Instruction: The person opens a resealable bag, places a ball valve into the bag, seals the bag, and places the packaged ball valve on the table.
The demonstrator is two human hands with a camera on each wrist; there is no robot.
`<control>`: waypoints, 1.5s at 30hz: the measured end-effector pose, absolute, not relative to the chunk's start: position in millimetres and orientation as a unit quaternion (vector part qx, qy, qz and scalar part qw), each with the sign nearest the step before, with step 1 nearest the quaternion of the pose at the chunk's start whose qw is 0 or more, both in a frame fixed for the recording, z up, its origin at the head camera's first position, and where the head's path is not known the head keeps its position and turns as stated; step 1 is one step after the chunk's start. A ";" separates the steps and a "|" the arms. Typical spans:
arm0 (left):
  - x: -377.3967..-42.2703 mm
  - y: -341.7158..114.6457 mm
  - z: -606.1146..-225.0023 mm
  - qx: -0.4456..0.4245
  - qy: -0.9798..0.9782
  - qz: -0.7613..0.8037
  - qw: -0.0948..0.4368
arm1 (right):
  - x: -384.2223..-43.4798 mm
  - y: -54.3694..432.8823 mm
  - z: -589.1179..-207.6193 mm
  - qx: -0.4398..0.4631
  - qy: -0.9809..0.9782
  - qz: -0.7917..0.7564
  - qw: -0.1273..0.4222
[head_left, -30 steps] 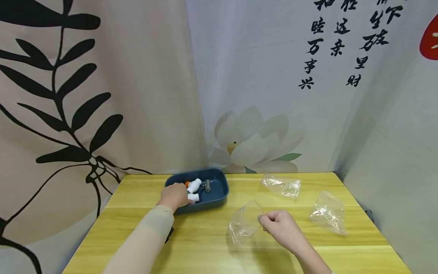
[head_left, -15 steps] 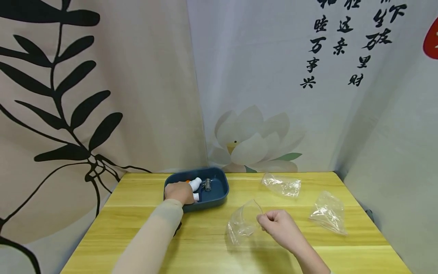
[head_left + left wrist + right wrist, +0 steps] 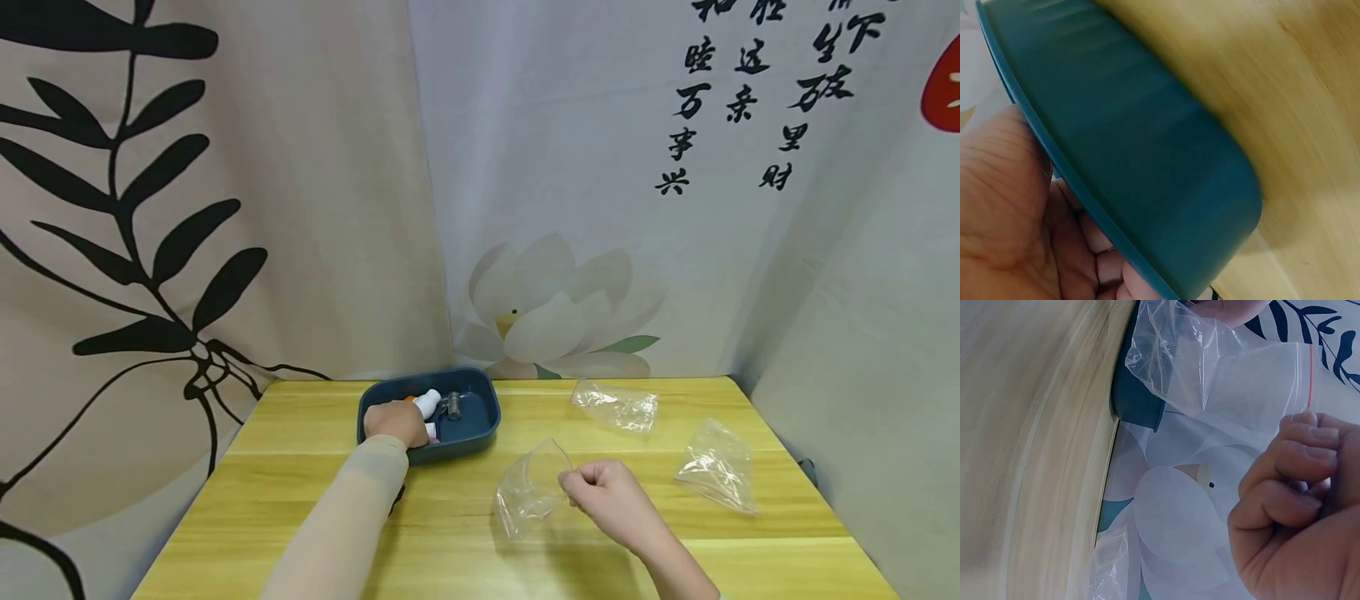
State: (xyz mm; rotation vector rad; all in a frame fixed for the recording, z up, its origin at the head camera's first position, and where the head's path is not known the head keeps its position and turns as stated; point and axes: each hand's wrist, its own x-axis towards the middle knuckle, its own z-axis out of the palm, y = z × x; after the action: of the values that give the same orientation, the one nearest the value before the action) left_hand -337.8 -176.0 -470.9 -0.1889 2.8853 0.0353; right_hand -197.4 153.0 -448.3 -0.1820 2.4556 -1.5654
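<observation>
My left hand (image 3: pixel 397 423) reaches over the near left rim of a dark blue tray (image 3: pixel 467 446), its fingers down inside. In the left wrist view the fingers (image 3: pixel 1088 247) curl behind the tray's rim, and whether they hold anything is hidden. Beside the hand lie a white rounded piece (image 3: pixel 428 403), a second white piece (image 3: pixel 431 431) partly covered, a bit of orange and a small grey, see-through piece (image 3: pixel 453 406). My right hand (image 3: pixel 611 500) pinches the edge of a clear zip bag (image 3: pixel 1254 381) with a red line along its top. The bag hangs just above the table.
Two more clear plastic bags lie on the wooden table (image 3: pixel 450 550): one at the back (image 3: pixel 617 407), another bag (image 3: pixel 718 467) at the right. A printed curtain (image 3: pixel 360 208) hangs right behind the table's back edge.
My left hand has shifted slightly right in the tray and now covers more of the white and orange pieces. The right hand and its zip bag stay nearly still.
</observation>
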 end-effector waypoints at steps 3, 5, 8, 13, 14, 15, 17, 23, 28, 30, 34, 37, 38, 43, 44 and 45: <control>-338.0 -176.1 -471.3 -0.072 0.989 0.034 0.126 | -197.3 153.1 -447.3 -0.064 0.835 -0.535 0.111; -337.9 -176.1 -471.3 -0.079 0.987 0.048 0.129 | -197.5 153.3 -446.8 -0.062 0.835 -0.535 0.112; -337.1 -175.9 -470.8 -0.091 0.985 0.068 0.127 | -197.8 153.4 -446.6 -0.063 0.835 -0.535 0.114; -335.6 -177.2 -472.4 -0.099 0.984 0.086 0.121 | -197.6 153.2 -446.3 -0.063 0.833 -0.537 0.116; -335.3 -177.9 -473.1 -0.099 0.984 0.089 0.119 | -197.4 153.1 -446.2 -0.062 0.833 -0.537 0.116; -335.2 -178.7 -474.1 -0.100 0.984 0.093 0.117 | -197.3 153.1 -446.2 -0.062 0.833 -0.537 0.116; -335.5 -180.2 -476.1 -0.103 0.983 0.096 0.113 | -196.8 152.9 -446.2 -0.061 0.834 -0.537 0.115; -337.2 -185.2 -475.3 -0.125 0.980 0.091 0.123 | -196.4 152.4 -448.0 -0.057 0.836 -0.534 0.115; -337.2 -187.9 -464.9 -0.123 0.977 0.134 0.115 | -196.8 152.5 -448.7 -0.054 0.836 -0.535 0.112; -337.5 -188.3 -461.6 -0.120 0.975 0.148 0.115 | -197.0 152.2 -448.8 -0.056 0.836 -0.535 0.109; -339.4 -188.5 -457.8 -0.126 0.968 0.175 0.130 | -196.3 150.9 -448.9 -0.060 0.837 -0.534 0.103; -340.6 -188.6 -454.1 -0.128 0.962 0.197 0.141 | -195.9 150.4 -449.3 -0.055 0.838 -0.533 0.101; -341.1 -188.7 -452.8 -0.126 0.961 0.198 0.144 | -195.7 150.3 -449.4 -0.053 0.838 -0.533 0.101; -344.9 -188.6 -445.8 -0.109 0.962 0.188 0.166 | -195.0 149.4 -448.7 -0.052 0.834 -0.540 0.102; -343.3 -188.6 -443.6 -0.101 0.964 0.183 0.163 | -194.7 149.1 -448.3 -0.054 0.833 -0.541 0.102; -340.8 -188.7 -441.0 -0.092 0.967 0.177 0.158 | -194.5 148.7 -447.9 -0.055 0.833 -0.541 0.102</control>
State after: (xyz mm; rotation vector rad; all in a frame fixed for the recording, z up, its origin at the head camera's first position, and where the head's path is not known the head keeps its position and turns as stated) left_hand -340.8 -188.7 -441.0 -0.2617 2.7662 0.5067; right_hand -194.5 148.7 -447.9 -0.1625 2.4592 -1.5982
